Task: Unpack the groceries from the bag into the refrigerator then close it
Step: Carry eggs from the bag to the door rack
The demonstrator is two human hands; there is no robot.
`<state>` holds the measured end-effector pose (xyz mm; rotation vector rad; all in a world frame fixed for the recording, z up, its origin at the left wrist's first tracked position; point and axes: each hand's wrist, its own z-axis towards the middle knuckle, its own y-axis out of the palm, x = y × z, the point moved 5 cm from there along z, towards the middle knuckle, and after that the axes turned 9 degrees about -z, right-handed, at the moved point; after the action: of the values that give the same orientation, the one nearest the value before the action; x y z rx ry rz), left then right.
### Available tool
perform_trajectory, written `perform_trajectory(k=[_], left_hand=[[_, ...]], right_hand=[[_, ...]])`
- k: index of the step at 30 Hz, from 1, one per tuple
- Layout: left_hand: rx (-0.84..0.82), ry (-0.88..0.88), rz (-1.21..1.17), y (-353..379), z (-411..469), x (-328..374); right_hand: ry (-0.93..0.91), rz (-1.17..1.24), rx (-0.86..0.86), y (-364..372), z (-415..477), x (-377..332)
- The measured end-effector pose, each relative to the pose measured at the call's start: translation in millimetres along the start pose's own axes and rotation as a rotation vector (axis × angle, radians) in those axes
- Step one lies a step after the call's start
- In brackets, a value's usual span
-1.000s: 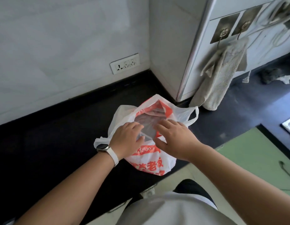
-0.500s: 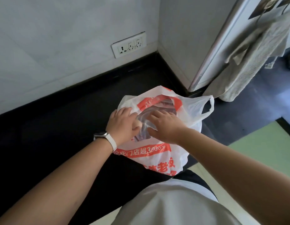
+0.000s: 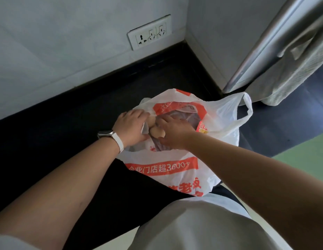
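1. Leftmost, the left hand (image 3: pixel 130 128) grips the near-left rim of the plastic bag (image 3: pixel 175 170), pulling its mouth open at frame centre.
2. Two tan rounded items (image 3: pixel 157 133) (eggs, probably) sit in that mouth between the hands, touching both.
3. The right hand (image 3: pixel 175 131) lies over them with fingers spread; whether it grips them I cannot tell.
4. An orange packet (image 3: pixel 202 128) lies inside the bag, further right.
5. The refrigerator (image 3: pixel 265 46) stands at upper right, well apart.

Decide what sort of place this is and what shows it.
Most likely a home kitchen: a black countertop below a wall socket, a grocery bag on it, and what looks like a refrigerator beside it.
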<state>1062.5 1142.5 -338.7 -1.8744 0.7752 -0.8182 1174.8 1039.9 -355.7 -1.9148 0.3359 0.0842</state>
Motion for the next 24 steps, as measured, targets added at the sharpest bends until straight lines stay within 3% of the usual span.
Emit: perform_trajectory(k=[8, 15, 24], left_hand=[[-0.029, -0.063, -0.196, 9.8, 10.5, -4.0], [-0.017, -0.102, -0.297, 21.2, 14.6, -7.0], [0.063, -0.091, -0.193, 36.5, 8.5, 3.1]], right_hand=[[-0.042, -0.020, -0.042, 1.2, 15.6, -6.1], [0.031, 0.066, -0.069, 12.2, 28.1, -8.4], [-0.016, 0.097, -0.027, 18.6, 7.4, -7.3]])
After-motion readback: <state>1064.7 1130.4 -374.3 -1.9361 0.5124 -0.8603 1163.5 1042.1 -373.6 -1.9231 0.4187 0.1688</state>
